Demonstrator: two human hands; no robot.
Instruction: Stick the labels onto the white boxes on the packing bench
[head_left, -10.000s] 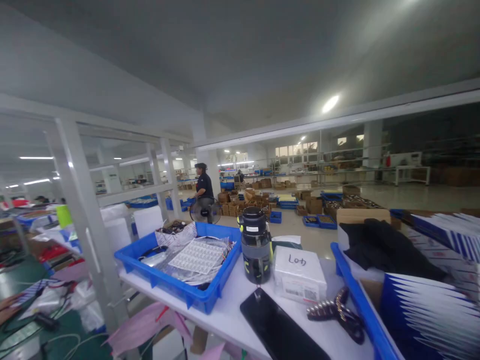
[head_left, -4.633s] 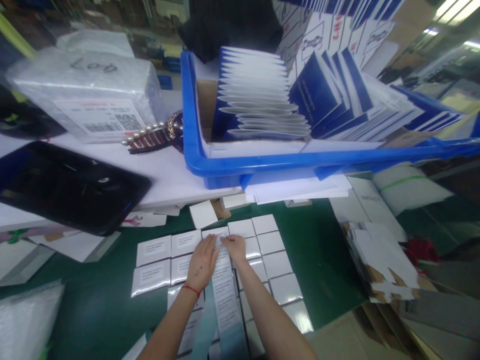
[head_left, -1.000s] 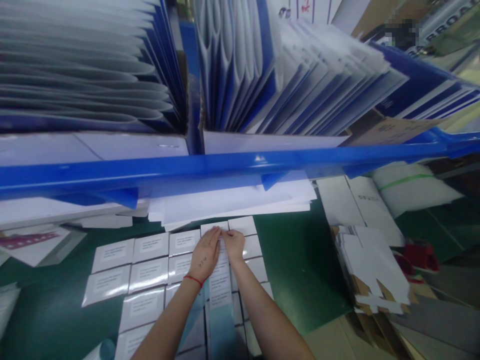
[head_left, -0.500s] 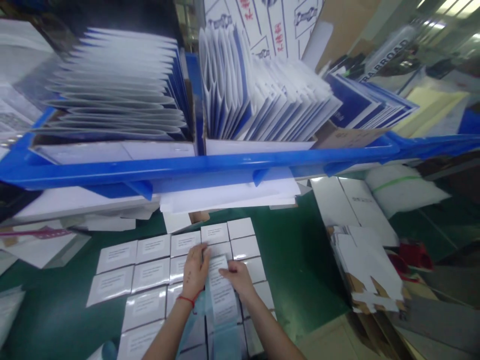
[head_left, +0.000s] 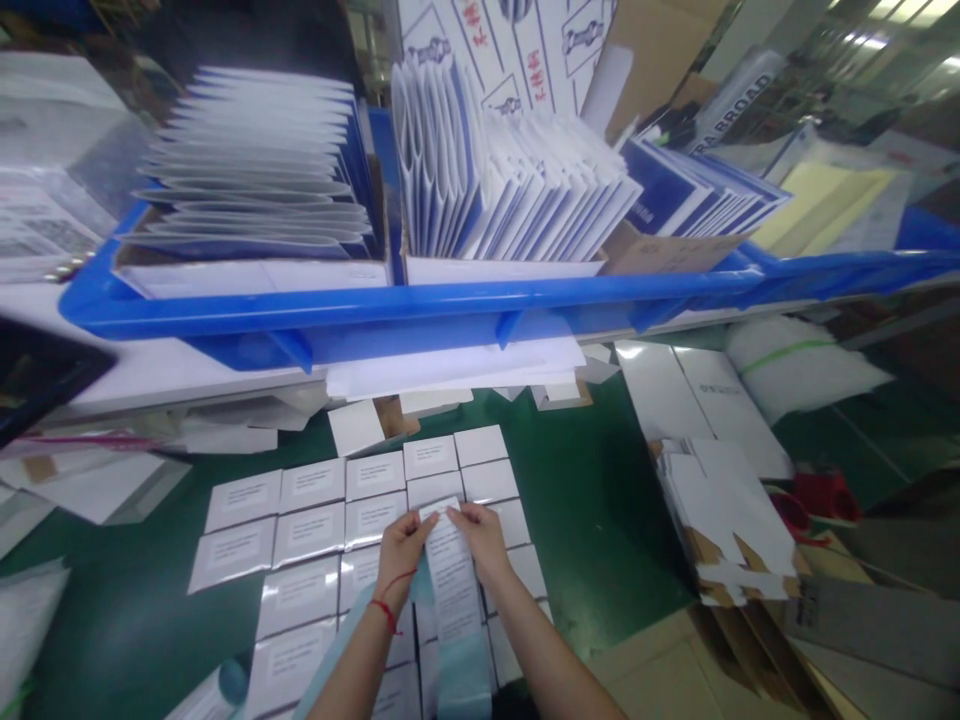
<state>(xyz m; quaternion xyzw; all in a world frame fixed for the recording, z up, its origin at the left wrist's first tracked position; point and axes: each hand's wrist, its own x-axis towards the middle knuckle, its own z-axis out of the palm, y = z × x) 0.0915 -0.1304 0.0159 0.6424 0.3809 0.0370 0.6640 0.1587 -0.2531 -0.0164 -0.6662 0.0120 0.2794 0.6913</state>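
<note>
The left hand (head_left: 401,548) and right hand (head_left: 484,540) pinch the strip (head_left: 454,585) at its 11 and 1 o'clock corners; probably light, limp, easily creased, best held by edges.

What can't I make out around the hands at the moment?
Head view, print on the label strip: too small and blurred to read.
Head view, some of the white boxes: partly covered by the strip, the left hand and the right hand; the nearest ones are cut off by the bottom edge.
Head view, black flat object: cut off by the left edge.
</note>
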